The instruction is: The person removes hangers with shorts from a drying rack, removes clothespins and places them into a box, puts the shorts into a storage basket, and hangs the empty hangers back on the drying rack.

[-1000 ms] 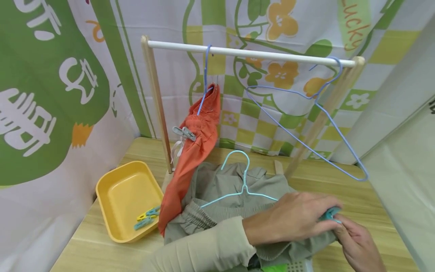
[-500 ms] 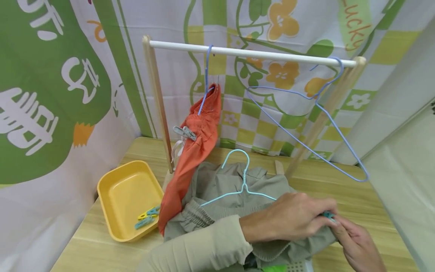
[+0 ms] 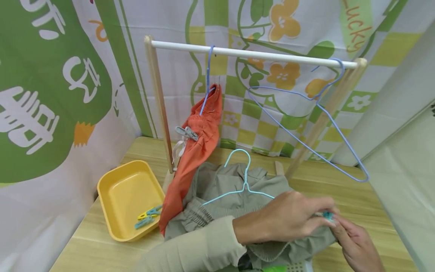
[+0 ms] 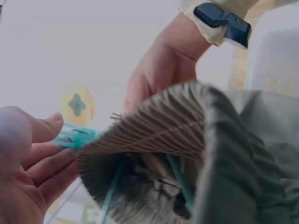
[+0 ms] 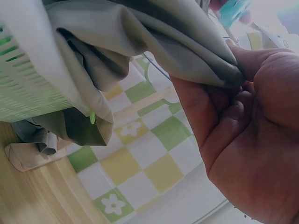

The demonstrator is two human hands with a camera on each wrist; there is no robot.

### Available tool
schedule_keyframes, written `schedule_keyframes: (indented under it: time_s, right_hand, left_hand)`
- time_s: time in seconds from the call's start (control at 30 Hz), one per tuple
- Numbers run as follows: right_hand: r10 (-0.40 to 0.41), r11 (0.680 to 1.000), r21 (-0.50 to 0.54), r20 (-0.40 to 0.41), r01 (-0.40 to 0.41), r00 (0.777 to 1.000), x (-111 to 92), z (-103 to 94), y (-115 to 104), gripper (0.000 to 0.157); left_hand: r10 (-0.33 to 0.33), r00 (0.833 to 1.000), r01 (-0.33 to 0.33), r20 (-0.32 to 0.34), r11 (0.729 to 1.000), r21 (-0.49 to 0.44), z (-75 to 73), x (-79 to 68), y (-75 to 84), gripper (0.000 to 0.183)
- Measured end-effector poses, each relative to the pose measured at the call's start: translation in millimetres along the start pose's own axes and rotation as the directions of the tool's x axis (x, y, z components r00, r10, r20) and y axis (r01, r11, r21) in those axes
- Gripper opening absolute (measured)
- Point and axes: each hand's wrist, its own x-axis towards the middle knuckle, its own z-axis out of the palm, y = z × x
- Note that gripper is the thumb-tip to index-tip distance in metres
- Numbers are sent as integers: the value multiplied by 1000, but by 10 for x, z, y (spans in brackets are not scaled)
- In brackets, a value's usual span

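pinching teal clip (image 4: 77, 135) at waistband (image 4: 154, 126): left hand (image 3: 289, 217). right hand (image 3: 357, 240) grips garment (image 3: 232, 181), likely soft, light, best held by waistband.

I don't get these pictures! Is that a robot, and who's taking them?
No robot here, just a person. The wide picture comes from a camera worn on the head, looking forward and down. The two close-ups are taken from the wrists, one from the left and one from the right.

The bare left hand pinches a teal clip at the stretchy waistband of a grey garment. The bare right hand holds some of that garment's cloth. A mint hanger is tucked inside the waist.

On the wooden table sits a yellow tub with a few more clips in it. An orange garment and a bare blue hanger hang from a rack.
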Motion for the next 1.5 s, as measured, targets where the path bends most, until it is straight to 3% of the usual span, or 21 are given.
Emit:
schedule_keyframes:
  time_s: [0.2, 0.47, 0.67, 0.87, 0.97, 1.03, 1.13, 1.2, 1.27, 1.37, 1.43, 1.5]
  right_hand:
    - [101, 995, -14, 39, -101, 994, 8, -6, 29, 34]
    - [185, 980, -91, 103, -176, 977, 69, 20, 14, 32]
    - [175, 981, -99, 121, -164, 977, 85, 56, 26, 32]
    - [152, 987, -74, 119, -144, 981, 84, 72, 42, 31]
    - [154, 987, -72, 124, -146, 980, 87, 70, 36, 31]
    - [149, 987, -77, 125, -140, 981, 89, 67, 40, 30]
    - [141, 988, -77, 123, -132, 982, 86, 71, 53, 30]
    - [134, 989, -74, 115, -126, 984, 81, 79, 63, 30]
    - [137, 989, -69, 110, -130, 984, 78, 77, 60, 29]
    - [125, 991, -67, 96, -119, 988, 66, 75, 54, 28]
    - [106, 994, -41, 95, -103, 990, 56, 66, 48, 28]
    - [67, 997, 31, 96, -71, 993, 47, 56, 50, 29]
  left_hand:
    - [-15, 1000, 15, 26, 1000, 12, -165, -170, 89, 29]
    - [33, 994, -41, -104, 996, -78, -440, -470, 38, 32]
    - [38, 970, -65, -242, 992, -107, -672, -776, -4, 32]
    - [36, 926, -86, -375, 989, -117, -998, -1221, -17, 36]
    - [-13, 883, -66, -469, 986, -150, -1181, -1507, -37, 33]
    - [-76, 841, -27, -536, 983, -181, -1293, -1718, -52, 34]
    - [-158, 762, 25, -628, 976, -215, -1443, -2050, -108, 36]
    - [-221, 701, 76, -678, 969, -237, -1514, -2265, -175, 41]
    - [-283, 644, 184, -711, 959, -216, -1566, -2455, -257, 43]
    - [-400, 571, 409, -717, 896, -174, -1577, -2709, -437, 46]
    - [-481, 544, 554, -687, 821, -137, -1540, -2866, -591, 43]
    - [-546, 529, 640, -649, 759, -116, -1462, -3016, -762, 39]
